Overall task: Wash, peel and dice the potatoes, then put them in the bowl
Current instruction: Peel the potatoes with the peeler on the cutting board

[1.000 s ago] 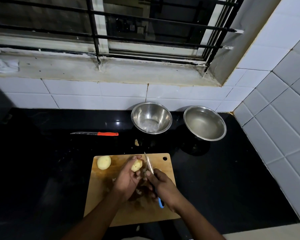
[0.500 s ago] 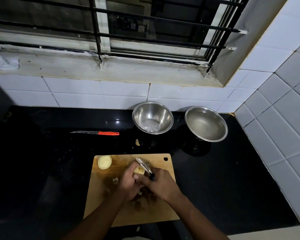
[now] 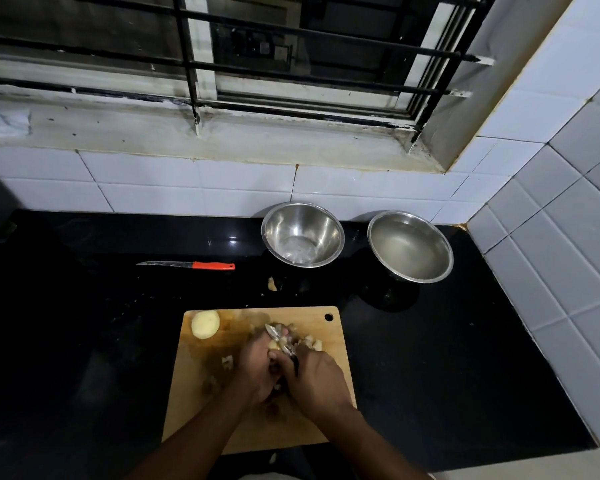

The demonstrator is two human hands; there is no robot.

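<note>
Right now we have the small, partly peeled pale potato [image 3: 273, 345] cupped over the middle of the rectangular wooden chopping board [image 3: 333, 386], with our left hand [image 3: 255, 370] curled round it from the left. Our right hand [image 3: 317, 379] is closed on the dark-handled metal peeler [image 3: 280, 339], whose blade lies across the potato's top, running from near-right to far-left over the board. Both hands are pressed together, so the potato is between them, nearer the left; we judge the next stroke turns on rotating it under that blade.

At the board's far-left corner rests a second, fully peeled round yellow potato [image 3: 205, 324], well apart from the hands. Brownish peel scraps [image 3: 310, 341] lie just right of the peeler. Beyond the board, on the black glossy desk [image 3: 465, 358], lies an orange-handled knife [image 3: 191, 265], off to the far left, and two round steel bowls, the near-centre one [image 3: 302, 234] and the right one [image 3: 410, 246], which seems to hold water.
</note>
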